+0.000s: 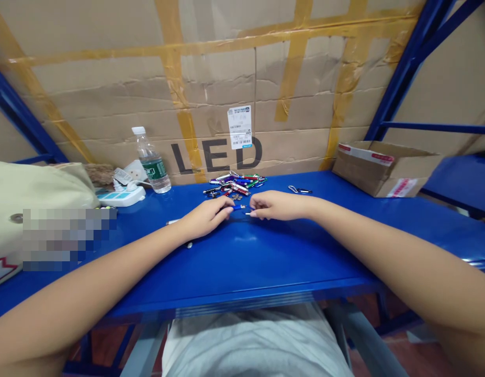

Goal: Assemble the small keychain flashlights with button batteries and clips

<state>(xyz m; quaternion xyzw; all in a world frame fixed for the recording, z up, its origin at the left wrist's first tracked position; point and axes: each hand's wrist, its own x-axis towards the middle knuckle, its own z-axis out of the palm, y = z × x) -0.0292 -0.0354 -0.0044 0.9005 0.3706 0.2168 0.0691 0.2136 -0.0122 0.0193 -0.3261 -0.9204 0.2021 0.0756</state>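
My left hand [205, 215] rests on the blue shelf top [266, 256] with its fingers pinched on a small blue pen-shaped light [237, 207]. My right hand [271, 205] faces it, fingers curled and pinched on a tiny piece at the light's tip. Just behind both hands lies a pile of several small coloured keychain lights [236, 184] with small round button cells beside it. A thin silver part [172, 222] lies left of my left hand.
A water bottle [151, 161] and a white power strip [122, 196] stand at the back left beside a cream bag [34, 204]. An open cardboard box [383, 166] sits at the right. A metal clip [299, 189] lies behind my right hand. Taped cardboard forms the back wall.
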